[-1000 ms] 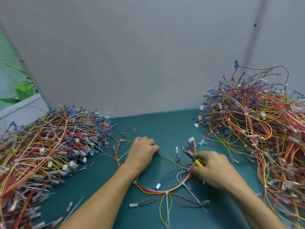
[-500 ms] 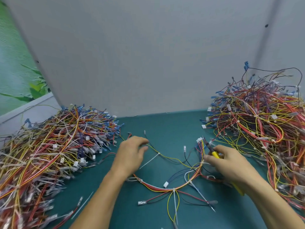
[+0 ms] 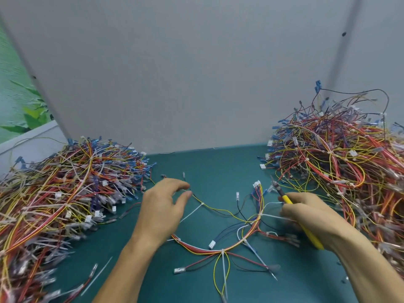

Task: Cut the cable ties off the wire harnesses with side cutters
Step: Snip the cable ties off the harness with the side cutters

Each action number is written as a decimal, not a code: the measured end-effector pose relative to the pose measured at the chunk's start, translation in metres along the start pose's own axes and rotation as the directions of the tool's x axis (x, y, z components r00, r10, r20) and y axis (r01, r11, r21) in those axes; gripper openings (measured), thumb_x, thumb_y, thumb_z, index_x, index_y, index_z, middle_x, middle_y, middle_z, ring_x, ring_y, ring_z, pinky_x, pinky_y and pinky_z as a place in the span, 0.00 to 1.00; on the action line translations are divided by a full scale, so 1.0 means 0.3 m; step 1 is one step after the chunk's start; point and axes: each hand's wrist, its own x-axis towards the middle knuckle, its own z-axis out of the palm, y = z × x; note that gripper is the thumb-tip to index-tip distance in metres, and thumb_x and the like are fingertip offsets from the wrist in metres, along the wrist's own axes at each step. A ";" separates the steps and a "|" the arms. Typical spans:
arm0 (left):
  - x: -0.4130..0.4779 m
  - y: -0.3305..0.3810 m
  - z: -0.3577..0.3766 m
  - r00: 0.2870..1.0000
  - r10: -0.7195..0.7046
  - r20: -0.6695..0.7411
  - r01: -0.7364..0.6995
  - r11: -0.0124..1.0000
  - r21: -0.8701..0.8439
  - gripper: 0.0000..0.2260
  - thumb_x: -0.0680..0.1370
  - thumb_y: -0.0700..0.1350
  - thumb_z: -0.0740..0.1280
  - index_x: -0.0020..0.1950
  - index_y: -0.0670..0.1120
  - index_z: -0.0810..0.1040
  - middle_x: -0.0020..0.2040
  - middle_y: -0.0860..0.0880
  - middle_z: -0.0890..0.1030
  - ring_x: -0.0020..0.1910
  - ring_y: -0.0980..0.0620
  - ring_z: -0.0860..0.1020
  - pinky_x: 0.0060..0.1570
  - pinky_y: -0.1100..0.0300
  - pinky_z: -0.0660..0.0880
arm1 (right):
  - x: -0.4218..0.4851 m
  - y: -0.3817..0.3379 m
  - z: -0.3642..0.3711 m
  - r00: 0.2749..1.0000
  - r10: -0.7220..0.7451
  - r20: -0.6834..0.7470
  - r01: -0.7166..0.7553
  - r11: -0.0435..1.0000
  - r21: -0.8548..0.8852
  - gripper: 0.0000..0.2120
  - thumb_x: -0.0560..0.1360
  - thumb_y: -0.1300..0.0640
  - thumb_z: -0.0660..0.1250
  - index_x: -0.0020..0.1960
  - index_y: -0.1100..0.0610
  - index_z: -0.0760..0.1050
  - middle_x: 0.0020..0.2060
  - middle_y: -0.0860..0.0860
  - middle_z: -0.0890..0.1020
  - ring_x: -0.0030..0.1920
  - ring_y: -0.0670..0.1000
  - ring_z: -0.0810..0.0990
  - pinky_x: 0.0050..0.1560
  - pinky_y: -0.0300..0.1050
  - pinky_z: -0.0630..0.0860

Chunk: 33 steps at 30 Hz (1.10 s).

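Sprawled on teal mat [image 3: 218, 171]: wire harness [image 3: 218, 250], thin glossy strands curving from nine to two o'clock. Cinched near its two o'clock end, white cable tie [image 3: 260, 215], stiff tail running out toward three, right up by right hand [image 3: 310, 217]. Closer hand, that, clenched round yellow-handled side cutters [image 3: 286, 200], nose at eleven. Slack and empty, left hand [image 3: 161, 206] off at nine.

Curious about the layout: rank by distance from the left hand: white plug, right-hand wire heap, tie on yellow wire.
From the left hand, head view:
1. Cable tie, just right of its thumb.
2. White plug, mid-table, farther right.
3. Right wire heap, far right.
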 end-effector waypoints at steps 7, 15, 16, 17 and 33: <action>-0.029 0.170 0.161 0.934 0.233 0.271 -0.169 0.956 -0.240 0.05 0.74 0.40 0.71 0.49 0.44 0.84 0.46 0.50 0.84 0.44 0.58 0.78 0.47 0.76 0.68 | 0.028 0.028 0.032 1.000 -0.024 -0.009 0.024 0.997 0.068 0.09 0.70 0.68 0.67 0.46 0.56 0.78 0.28 0.52 0.79 0.23 0.49 0.75 0.32 0.44 0.72; -0.080 0.171 0.320 0.901 0.131 0.413 0.025 0.936 -0.350 0.08 0.74 0.42 0.71 0.53 0.45 0.82 0.47 0.49 0.84 0.44 0.58 0.79 0.48 0.71 0.71 | 0.032 0.013 0.084 0.999 -0.009 -0.039 0.018 0.970 0.244 0.09 0.70 0.70 0.67 0.46 0.59 0.79 0.25 0.52 0.76 0.23 0.49 0.72 0.27 0.41 0.68; -0.084 0.165 0.327 0.906 0.100 0.412 0.066 0.927 -0.369 0.09 0.74 0.41 0.71 0.54 0.45 0.82 0.47 0.50 0.85 0.45 0.59 0.80 0.50 0.70 0.73 | 0.032 0.007 0.096 0.999 0.002 -0.033 0.007 0.961 0.277 0.09 0.70 0.71 0.67 0.46 0.59 0.79 0.24 0.52 0.75 0.23 0.49 0.71 0.27 0.41 0.68; -0.086 0.161 0.333 0.906 0.072 0.417 0.102 0.919 -0.381 0.11 0.74 0.41 0.71 0.55 0.45 0.82 0.48 0.50 0.85 0.46 0.59 0.80 0.52 0.68 0.74 | 0.032 0.000 0.106 1.000 0.012 -0.019 -0.005 0.951 0.310 0.09 0.70 0.71 0.67 0.47 0.60 0.79 0.24 0.53 0.75 0.23 0.49 0.71 0.27 0.41 0.68; -0.048 0.192 0.401 0.868 -0.193 0.458 0.269 0.957 -0.105 0.10 0.72 0.57 0.69 0.47 0.54 0.82 0.42 0.51 0.84 0.46 0.48 0.80 0.45 0.57 0.76 | 0.050 0.017 0.027 0.989 -0.131 0.072 0.144 0.966 -0.216 0.04 0.71 0.57 0.70 0.44 0.55 0.76 0.33 0.50 0.80 0.33 0.49 0.76 0.37 0.45 0.70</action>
